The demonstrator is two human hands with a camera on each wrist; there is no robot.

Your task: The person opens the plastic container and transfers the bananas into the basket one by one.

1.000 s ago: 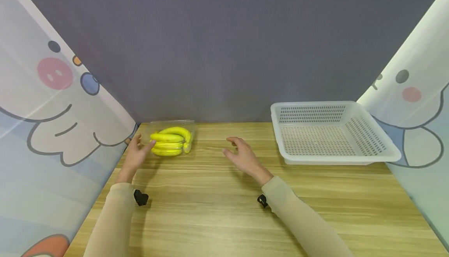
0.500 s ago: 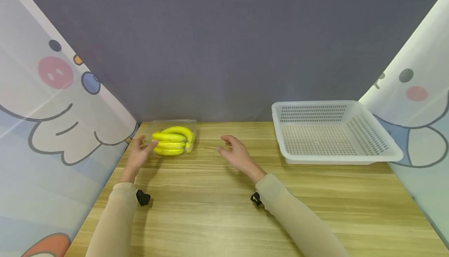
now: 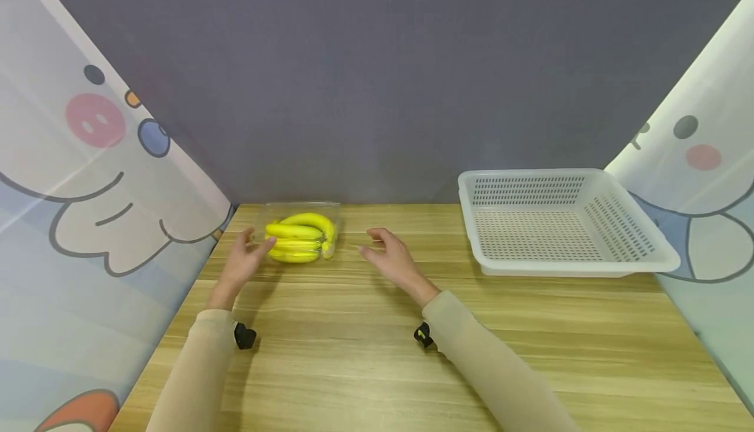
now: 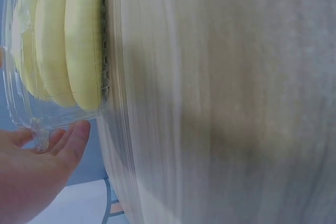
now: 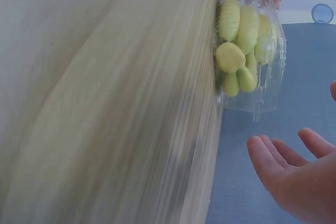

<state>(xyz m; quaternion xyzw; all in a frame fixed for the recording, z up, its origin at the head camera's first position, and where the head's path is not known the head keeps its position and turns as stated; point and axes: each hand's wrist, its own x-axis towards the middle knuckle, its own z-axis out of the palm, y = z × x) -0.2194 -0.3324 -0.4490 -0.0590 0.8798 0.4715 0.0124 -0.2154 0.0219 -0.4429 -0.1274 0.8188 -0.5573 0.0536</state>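
A clear plastic box with several yellow bananas in it sits at the back left of the wooden table. My left hand is at the box's left end, its extended fingers right at the plastic; the left wrist view shows the fingertips beside the box's end wall. To the right of the box, with a gap between, my right hand is held with fingers spread and nothing in its grasp. In the right wrist view its fingers point toward the box.
A white perforated plastic basket stands at the back right of the table. Behind runs a dark grey partition. Printed cartoon curtains, one on the left and one on the right, border the sides.
The box of bananas has slid right along the table, with my left hand moving along at its left end. My right hand has shifted left, narrowing the gap to the box.
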